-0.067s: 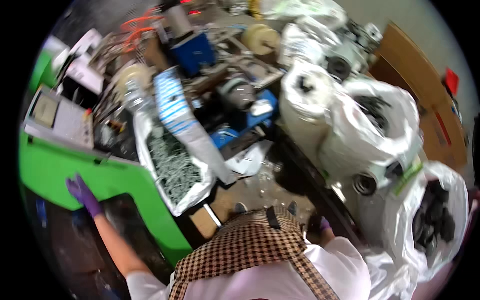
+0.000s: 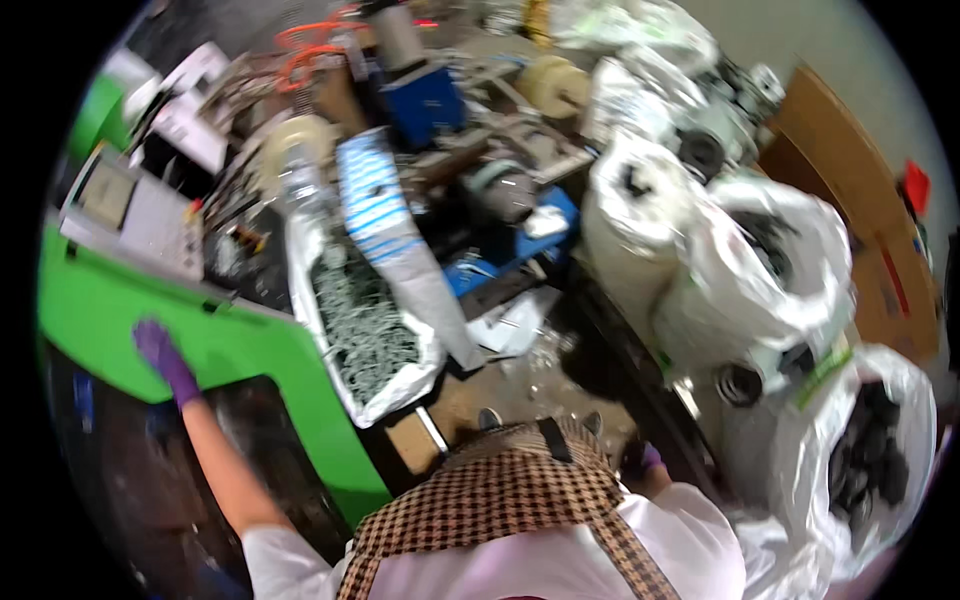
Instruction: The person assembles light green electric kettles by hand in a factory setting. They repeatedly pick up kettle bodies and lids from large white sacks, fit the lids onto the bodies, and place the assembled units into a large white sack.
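White bags (image 2: pixel 700 290) at right have shifted slightly rightward in the head view. The left hand (image 2: pixel 165 360), partly open, seemingly empty, is over the green panel (image 2: pixel 320 420) at left; the right hand (image 2: pixel 652 457) is too shadowed to tell its grip. Keeping fingers flat seems wise.

green panel (image 2: pixel 255 350) | grey control box (image 2: pixel 150 228) at its far edge | brown floor (image 2: pixel 478 388) | clear plastic scraps (image 2: pixel 545 365) and shoes (image 2: pixel 592 423) on it
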A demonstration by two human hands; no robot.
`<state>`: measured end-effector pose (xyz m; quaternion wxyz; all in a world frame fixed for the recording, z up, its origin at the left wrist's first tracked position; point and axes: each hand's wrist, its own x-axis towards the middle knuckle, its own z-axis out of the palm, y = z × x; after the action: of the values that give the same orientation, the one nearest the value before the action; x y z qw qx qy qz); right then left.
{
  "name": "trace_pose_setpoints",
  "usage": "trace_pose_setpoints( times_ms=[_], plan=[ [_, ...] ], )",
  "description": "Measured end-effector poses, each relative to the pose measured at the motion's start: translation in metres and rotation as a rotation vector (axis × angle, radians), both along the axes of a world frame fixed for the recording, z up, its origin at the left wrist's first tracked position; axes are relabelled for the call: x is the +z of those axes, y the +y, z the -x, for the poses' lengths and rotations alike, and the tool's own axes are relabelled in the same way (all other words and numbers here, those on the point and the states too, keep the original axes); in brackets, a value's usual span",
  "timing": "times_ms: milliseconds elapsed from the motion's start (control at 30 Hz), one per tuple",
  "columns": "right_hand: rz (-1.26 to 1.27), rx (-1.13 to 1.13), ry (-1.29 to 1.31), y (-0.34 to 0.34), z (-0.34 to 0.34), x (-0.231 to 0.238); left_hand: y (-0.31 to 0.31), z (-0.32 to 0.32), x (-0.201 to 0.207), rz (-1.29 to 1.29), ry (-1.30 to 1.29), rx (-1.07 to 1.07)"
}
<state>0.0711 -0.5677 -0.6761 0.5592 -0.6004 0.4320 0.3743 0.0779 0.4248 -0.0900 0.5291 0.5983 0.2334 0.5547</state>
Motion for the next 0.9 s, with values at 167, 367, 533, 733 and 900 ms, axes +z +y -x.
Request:
trace_pose_setpoints(
  times_ms=[167,367,533,733,900],
  plan=[
    [0.018,0.311,-0.556,0.116,-0.1,0.111,0.054,-0.103,0.054,0.138,-0.094,-0.098],
    [-0.147,0.822,-1.064,0.259,-0.192,0.301,0.01,-0.115,0.051,-0.829,0.966,0.391],
    [-0.456,1.243,-1.048,0.386,-0.231,0.296,-0.068,-0.1,0.069,0.126,0.018,0.147],
    [-0.866,1.447,-0.943,0.586,-0.187,0.33,-0.191,0.048,0.047,0.011,0.112,-0.016],
    [-1.003,1.815,-1.237,0.732,-0.073,0.406,-0.307,0.19,0.052,-0.047,0.169,-0.229]
  ],
)
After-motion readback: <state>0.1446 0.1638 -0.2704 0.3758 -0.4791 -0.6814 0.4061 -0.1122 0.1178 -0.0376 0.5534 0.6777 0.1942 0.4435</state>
